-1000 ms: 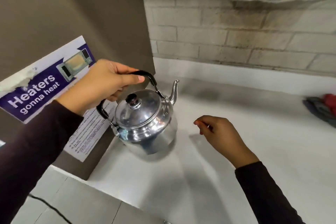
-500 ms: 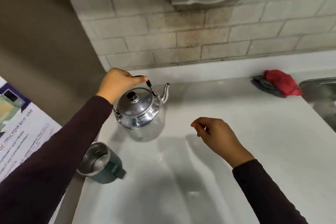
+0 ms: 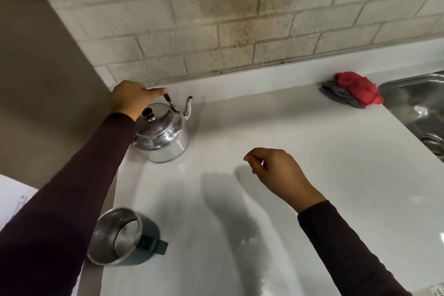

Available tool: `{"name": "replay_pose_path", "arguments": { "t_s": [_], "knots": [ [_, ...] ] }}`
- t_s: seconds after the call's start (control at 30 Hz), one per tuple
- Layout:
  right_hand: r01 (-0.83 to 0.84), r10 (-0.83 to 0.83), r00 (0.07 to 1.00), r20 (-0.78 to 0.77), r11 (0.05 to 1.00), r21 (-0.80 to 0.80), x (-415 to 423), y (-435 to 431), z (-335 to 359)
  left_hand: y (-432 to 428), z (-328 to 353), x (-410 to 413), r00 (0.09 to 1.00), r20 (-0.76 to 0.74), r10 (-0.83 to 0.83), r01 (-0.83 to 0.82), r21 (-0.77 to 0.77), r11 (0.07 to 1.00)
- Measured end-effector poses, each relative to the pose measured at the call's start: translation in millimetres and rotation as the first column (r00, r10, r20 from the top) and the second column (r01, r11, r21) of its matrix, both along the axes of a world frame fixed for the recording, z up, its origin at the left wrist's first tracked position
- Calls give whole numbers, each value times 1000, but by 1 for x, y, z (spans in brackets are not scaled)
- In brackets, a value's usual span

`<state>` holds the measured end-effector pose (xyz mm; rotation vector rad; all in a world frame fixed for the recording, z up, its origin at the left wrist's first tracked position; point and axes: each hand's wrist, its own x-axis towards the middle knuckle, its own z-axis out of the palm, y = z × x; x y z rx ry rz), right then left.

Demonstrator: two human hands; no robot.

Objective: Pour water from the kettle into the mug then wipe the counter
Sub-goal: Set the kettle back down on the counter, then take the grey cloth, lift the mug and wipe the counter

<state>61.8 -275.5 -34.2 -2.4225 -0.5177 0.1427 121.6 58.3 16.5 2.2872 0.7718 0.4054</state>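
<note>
Kettle (image 3: 163,134) upper left on counter (image 3: 300,151), left hand (image 3: 133,98) fingers wrapped around its handle; right hand (image 3: 276,170) mid-frame, fingers loosely curled, empty; mug (image 3: 125,235) lower left.

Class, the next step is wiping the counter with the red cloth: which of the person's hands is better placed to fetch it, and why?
Right. The right hand hangs free, and the red cloth lies on its side, while the left hand grips the kettle handle.

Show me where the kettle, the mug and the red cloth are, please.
kettle (image 3: 163,134): head view, on its shiny lid and body.
mug (image 3: 149,230): head view, on its dark outer wall.
red cloth (image 3: 358,89): head view, on the middle of the crumpled fabric.
</note>
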Motion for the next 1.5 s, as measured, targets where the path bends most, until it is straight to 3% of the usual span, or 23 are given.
{"name": "replay_pose_path", "arguments": {
  "t_s": [0.23,0.47,0.63,0.7,0.8,0.93,1.07,1.3,1.5],
  "knots": [
    [-16,16,1000,-12,999,-33,4,21,1,34,-16,14,1000,12,-10,10,5,1000],
    [-24,25,999,22,999,-36,0,27,2,44,-29,15,997,-4,-75,74,238,969],
    [-17,17,1000,22,1000,-23,-9,23,4,39,-27,8,993,78,-91,54,389,920],
    [-8,8,1000,24,1000,-16,-12,19,5,28,-19,3,998,63,-31,4,401,916],
    [9,-9,999,38,1000,-4,-16,10,8,-3,-6,-7,994,-19,-111,109,395,912],
    [55,-55,997,46,998,11,-21,-17,12,-73,-2,-36,936,20,-351,333,274,902],
    [130,-132,991,35,990,47,-20,-55,14,-143,-11,-63,869,114,-482,472,104,876],
    [228,-230,973,9,969,96,-5,-135,7,-251,-35,-85,841,229,-489,535,-225,814],
    [251,-250,968,-22,964,93,34,-228,-11,-342,-58,-62,847,208,-489,531,-332,780]
  ]
}}
